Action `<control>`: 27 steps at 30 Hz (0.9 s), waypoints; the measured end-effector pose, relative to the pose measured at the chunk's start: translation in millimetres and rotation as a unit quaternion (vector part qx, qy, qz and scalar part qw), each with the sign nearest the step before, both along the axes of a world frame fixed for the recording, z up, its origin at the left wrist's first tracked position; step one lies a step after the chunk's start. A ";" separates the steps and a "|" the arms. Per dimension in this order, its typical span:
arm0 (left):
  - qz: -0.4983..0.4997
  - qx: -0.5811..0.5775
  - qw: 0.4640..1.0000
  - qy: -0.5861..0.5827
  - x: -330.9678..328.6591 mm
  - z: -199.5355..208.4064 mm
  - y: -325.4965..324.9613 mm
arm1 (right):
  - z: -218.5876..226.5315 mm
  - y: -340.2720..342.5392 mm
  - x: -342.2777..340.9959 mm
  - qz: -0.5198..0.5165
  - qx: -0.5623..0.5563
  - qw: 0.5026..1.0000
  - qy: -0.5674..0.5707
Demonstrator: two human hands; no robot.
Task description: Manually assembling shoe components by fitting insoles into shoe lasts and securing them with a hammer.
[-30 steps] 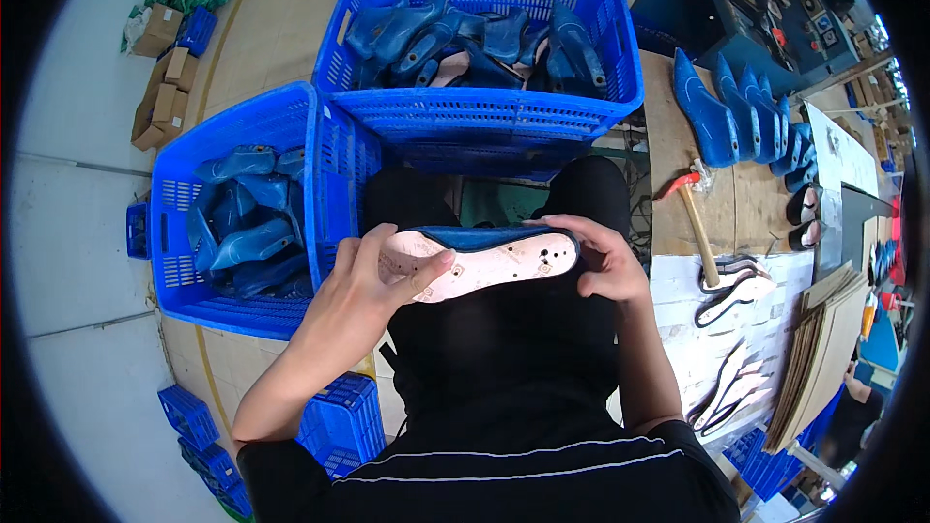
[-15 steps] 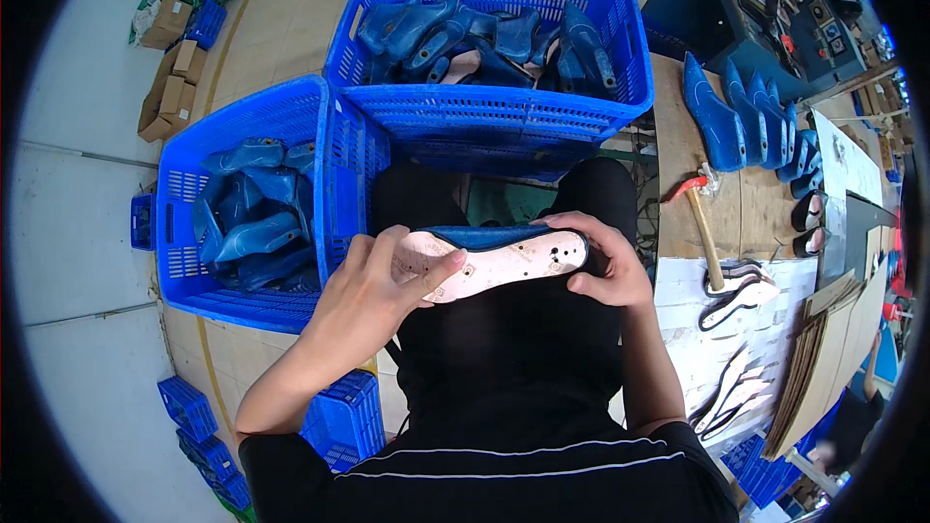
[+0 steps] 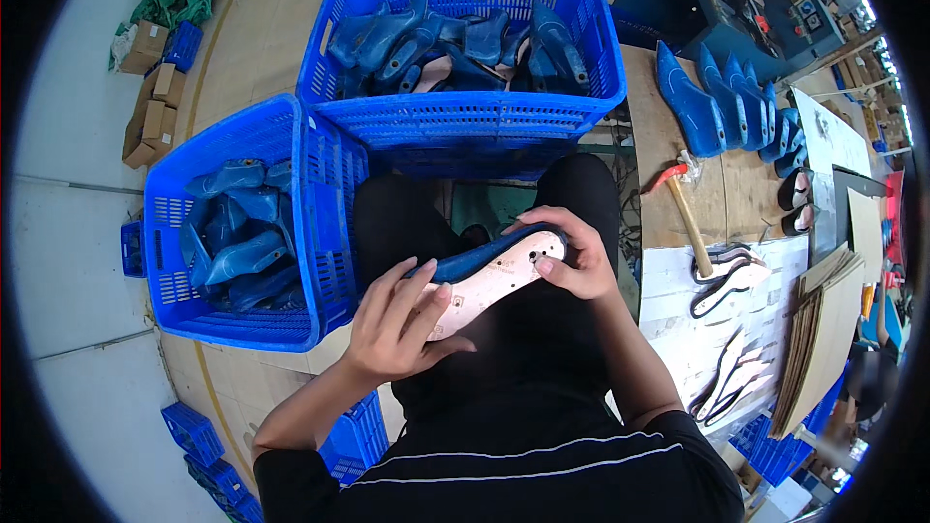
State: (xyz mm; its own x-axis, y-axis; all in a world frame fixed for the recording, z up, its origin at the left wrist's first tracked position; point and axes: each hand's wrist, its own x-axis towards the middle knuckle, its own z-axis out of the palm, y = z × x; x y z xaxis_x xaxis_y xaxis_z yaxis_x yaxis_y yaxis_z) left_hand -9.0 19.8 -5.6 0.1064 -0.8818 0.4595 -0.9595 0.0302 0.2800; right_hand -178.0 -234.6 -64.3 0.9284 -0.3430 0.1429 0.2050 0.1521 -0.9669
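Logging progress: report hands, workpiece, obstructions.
Right hand gripping elongated blue shoe last, flat pink insole on it. Left hand spread at other end. Its fingers partly hide insole.

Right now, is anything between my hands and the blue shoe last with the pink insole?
Nothing visible. Your right hand grips one end of the blue shoe last, thumb on the pink insole; your left hand lies over the other end.
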 end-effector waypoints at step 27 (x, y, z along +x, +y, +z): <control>0.045 0.068 0.990 -0.119 13.0 -4.7 -8.8 | -10.3 -74.2 -106.6 -0.430 -0.058 0.860 0.268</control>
State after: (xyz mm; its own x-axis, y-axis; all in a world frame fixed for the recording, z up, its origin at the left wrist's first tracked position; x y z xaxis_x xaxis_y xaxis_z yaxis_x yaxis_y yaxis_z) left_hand 4.0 10.9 -10.2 0.0906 -0.9292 0.3582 -0.9958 -0.0810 0.0417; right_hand -284.6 -308.8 -74.6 0.2822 -0.9480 -0.1472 -0.2861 0.0633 -0.9561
